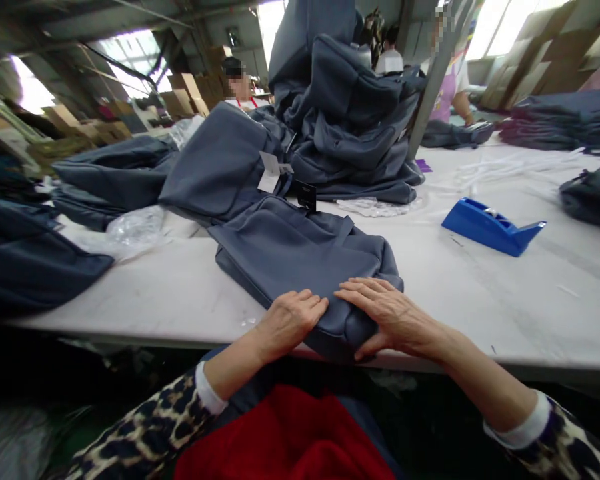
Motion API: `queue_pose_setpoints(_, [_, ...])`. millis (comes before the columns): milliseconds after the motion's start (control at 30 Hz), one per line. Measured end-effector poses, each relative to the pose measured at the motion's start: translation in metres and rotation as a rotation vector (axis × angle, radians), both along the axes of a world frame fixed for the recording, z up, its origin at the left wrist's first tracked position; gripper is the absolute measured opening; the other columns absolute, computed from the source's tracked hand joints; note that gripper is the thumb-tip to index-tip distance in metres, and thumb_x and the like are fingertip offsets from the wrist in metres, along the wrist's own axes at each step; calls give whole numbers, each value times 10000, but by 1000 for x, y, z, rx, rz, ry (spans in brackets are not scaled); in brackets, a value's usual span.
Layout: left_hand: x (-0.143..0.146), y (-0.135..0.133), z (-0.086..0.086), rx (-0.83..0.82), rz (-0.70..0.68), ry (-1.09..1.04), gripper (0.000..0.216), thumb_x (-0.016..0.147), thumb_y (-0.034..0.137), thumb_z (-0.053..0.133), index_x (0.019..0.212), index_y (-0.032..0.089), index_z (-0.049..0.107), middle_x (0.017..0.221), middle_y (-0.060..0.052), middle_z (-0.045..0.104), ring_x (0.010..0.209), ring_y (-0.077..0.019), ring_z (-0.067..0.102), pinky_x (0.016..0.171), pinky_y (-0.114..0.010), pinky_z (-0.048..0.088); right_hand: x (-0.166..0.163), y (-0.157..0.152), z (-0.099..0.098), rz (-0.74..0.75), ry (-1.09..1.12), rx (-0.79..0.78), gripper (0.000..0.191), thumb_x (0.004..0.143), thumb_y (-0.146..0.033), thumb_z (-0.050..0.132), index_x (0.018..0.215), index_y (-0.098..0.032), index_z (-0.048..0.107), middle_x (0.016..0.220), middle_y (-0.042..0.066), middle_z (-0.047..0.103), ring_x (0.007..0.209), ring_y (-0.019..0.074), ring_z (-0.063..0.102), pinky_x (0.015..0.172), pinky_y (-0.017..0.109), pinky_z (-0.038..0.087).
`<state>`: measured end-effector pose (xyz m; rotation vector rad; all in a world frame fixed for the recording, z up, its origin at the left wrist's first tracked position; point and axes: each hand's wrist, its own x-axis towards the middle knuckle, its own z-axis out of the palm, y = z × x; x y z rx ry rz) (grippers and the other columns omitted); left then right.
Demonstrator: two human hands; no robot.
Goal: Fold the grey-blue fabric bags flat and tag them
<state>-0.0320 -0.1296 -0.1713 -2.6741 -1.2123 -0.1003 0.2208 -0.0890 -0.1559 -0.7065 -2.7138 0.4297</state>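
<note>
Grey fabric of a bag is pressed at the near edge of the table by the left hand and the right hand, both laid flat with fingers nearly straight and close together, nothing being gripped. Just behind, a white tag and a black tag are seen, and a blue tape dispenser is placed to the right. Farther back, a pile of bags is heaped, with other people behind it.
</note>
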Motion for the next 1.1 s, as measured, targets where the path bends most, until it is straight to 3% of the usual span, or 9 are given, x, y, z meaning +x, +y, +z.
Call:
queue_pose_setpoints(167, [33,12,13,-56,-7,-41,144,955,129,477,907,159,609,812,-59,679,779,-193,618,664,-282,483,23,3,3,-115,-64,-12,628,678,-360,788,1254,-235,573,1171,83,671,1064,270,617,1005,442,400])
queue_pose_setpoints(333, [87,35,13,-132,-79,-38,151,941,114,461,930,143,609,824,-90,682,801,-214,639,685,-304,513,77,17,-27,-245,-76,126,387,799,-236,658,1184,-258,617,1170,58,693,1067,244,646,981,429,457])
queue_pose_setpoints(400, [98,43,11,-169,-103,-85,145,936,201,519,1030,151,618,922,-100,693,893,-230,643,745,-327,524,94,19,-41,-294,-43,201,381,837,-215,608,1216,-251,601,1225,65,678,1118,241,635,1029,450,439])
queue_pose_setpoints(467, [99,49,3,-227,-102,-150,384,895,366,613,1231,186,569,1161,-120,661,1082,-268,607,874,-383,511,103,18,-53,-333,-16,268,479,858,-219,582,1333,-248,532,1341,80,613,1222,248,578,1086,464,404])
queue_pose_setpoints(533, [95,52,-13,-317,-58,-186,664,863,472,634,1433,216,409,1425,-147,505,1294,-315,483,1026,-458,430,104,16,-63,-384,-8,313,600,862,-217,568,1445,-242,429,1448,88,517,1331,258,481,1112,463,389])
queue_pose_setpoints(633, [95,51,-45,-400,70,-187,790,900,393,573,1551,215,165,1603,-167,222,1470,-341,221,1149,-553,243,94,19,-81,-524,19,334,682,854,-137,500,1508,-250,345,1523,82,420,1429,258,338,1124,468,386])
queue_pose_setpoints(833, [110,52,-79,-335,181,-219,934,846,261,581,1566,207,-10,1634,-168,41,1504,-342,33,1179,-586,120,81,26,-107,-806,271,82,846,772,-88,517,1543,-293,237,1597,111,266,1357,288,450,1003,443,503])
queue_pose_setpoints(967, [110,52,-76,-337,186,-274,942,828,211,560,1565,217,-29,1636,-157,39,1506,-333,36,1179,-590,121,84,12,-109,-866,465,-120,803,812,-252,569,1539,-198,233,1418,163,521,1142,275,629,922,440,540])
queue_pose_setpoints(1100, [117,42,-73,-408,206,-428,913,856,189,504,1557,270,-75,1639,-134,67,1503,-329,79,1165,-609,161,84,2,-106,-980,573,-187,485,866,-382,521,1299,-166,555,1056,117,702,731,207,671,700,351,560])
